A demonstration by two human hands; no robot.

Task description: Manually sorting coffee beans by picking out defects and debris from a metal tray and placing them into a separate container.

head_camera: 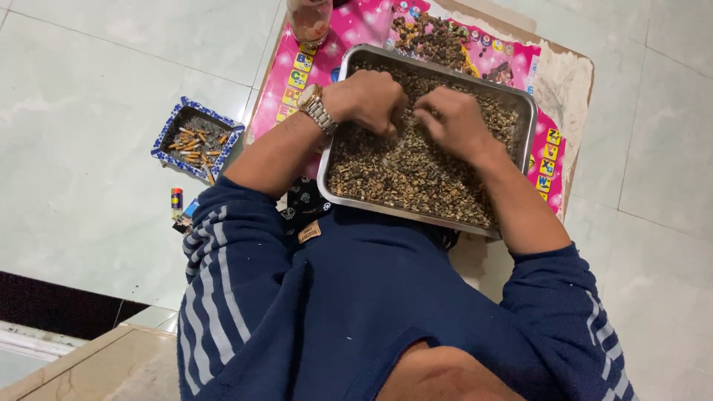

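— Saw what filled the steel tray point(520, 111)?

— Small dark brown bits point(401, 171), rough, heaped to the rim; kind impossible to tell. Sat on a pink printed mat point(356, 30) over a low table.

— And the hands?

— Left hand point(368, 100), watch on wrist, curled tight into the bits; right hand point(457, 122) likewise, fingertips buried, pinching unseen.

— Nearby?

— Blue-edged ashtray point(167, 137) of cigarette butts on pale tiles.

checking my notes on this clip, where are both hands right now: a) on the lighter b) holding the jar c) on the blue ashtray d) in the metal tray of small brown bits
d: the left hand and right hand both rest curled in the brown bits inside the metal tray, apart from the ashtray on the floor.
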